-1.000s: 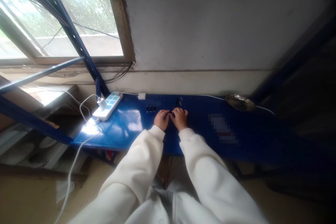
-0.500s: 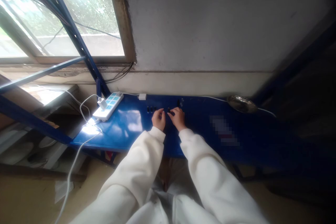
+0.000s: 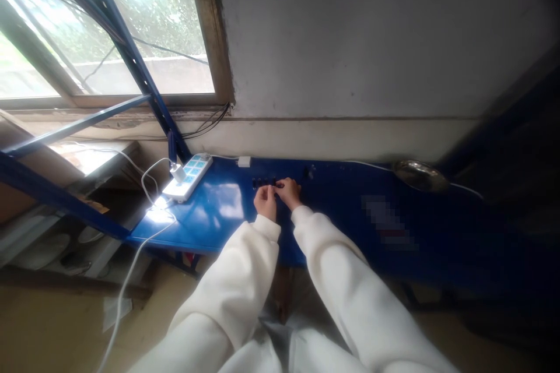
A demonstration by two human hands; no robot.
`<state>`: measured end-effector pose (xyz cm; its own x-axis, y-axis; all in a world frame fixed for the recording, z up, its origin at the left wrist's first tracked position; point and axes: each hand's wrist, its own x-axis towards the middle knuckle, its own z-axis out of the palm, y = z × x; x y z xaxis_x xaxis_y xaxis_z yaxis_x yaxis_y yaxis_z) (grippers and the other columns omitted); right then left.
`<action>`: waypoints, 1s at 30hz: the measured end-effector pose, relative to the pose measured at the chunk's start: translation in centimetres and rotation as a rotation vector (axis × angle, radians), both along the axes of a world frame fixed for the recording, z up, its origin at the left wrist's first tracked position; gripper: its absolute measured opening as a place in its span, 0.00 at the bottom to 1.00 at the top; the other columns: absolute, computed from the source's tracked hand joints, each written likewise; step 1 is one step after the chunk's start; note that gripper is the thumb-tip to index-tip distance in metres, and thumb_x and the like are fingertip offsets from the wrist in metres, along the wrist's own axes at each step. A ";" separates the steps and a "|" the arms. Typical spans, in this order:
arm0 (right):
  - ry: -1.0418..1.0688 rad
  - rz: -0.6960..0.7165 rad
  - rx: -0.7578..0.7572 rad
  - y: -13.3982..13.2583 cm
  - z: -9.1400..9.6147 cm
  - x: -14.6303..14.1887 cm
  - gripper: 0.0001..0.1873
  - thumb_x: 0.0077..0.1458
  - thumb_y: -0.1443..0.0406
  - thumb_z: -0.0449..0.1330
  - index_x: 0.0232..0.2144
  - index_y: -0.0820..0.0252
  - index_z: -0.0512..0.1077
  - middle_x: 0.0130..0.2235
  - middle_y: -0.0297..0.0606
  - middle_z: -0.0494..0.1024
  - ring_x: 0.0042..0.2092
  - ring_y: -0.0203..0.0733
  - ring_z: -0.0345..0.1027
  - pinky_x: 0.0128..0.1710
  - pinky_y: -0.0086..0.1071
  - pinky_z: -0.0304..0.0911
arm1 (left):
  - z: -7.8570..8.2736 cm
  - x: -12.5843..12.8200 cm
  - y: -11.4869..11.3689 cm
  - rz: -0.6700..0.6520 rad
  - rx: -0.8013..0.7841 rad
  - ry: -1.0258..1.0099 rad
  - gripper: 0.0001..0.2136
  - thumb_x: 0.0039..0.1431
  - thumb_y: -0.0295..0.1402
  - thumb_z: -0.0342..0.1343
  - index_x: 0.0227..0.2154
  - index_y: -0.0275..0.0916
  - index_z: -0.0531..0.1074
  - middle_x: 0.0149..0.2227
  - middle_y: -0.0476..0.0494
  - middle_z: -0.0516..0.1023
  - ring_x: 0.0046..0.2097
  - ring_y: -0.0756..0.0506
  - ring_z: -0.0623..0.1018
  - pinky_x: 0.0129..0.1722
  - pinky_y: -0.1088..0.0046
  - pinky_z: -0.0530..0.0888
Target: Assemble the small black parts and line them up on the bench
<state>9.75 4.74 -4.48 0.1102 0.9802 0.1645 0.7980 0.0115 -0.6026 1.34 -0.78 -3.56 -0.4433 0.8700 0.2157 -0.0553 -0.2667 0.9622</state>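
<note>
My left hand [image 3: 266,203] and my right hand [image 3: 289,192] meet fingertip to fingertip above the blue table [image 3: 214,236]. The right thumb and fingers pinch a small black piece, mostly covered by the fingers. Closed fingertips of the left hand touch the same spot; whether they grip the piece too is hidden. Just beyond the hands, several small black cylinder-like pieces [image 3: 259,182] stand in a short row. To the right of the hands lies another small dark item [image 3: 306,172] with some clear bits, too blurred to name.
A white power strip [image 3: 188,179] with a plugged-in charger [image 3: 177,172] lies on the left. Its cable [image 3: 131,268] hangs over the front edge. At the back are a white adapter [image 3: 244,161] and, further right, a shiny metal dish [image 3: 420,175]. A blue frame post [image 3: 144,78] rises at left.
My right hand has moved left with the small black piece, closing the gap to my left hand, so the fingertips now meet. The view has shifted slightly.
</note>
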 end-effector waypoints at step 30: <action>-0.163 -0.186 0.007 0.2 0.3 11.3 0.09 0.48 0.63 0.58 0.32 0.59 0.75 0.37 0.42 0.77 0.39 0.44 0.69 0.36 0.33 0.60 | -0.5 0.2 -0.1 -0.055 -0.055 0.137 0.11 0.51 0.40 0.53 0.23 0.36 0.68 0.18 0.52 0.67 0.22 0.54 0.68 0.23 0.79 0.67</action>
<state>21.04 4.97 -4.22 0.2604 0.9442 0.2015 0.8735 -0.1415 -0.4659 1.53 -0.88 -4.03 -0.3644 0.9044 0.2220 0.0641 -0.2135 0.9748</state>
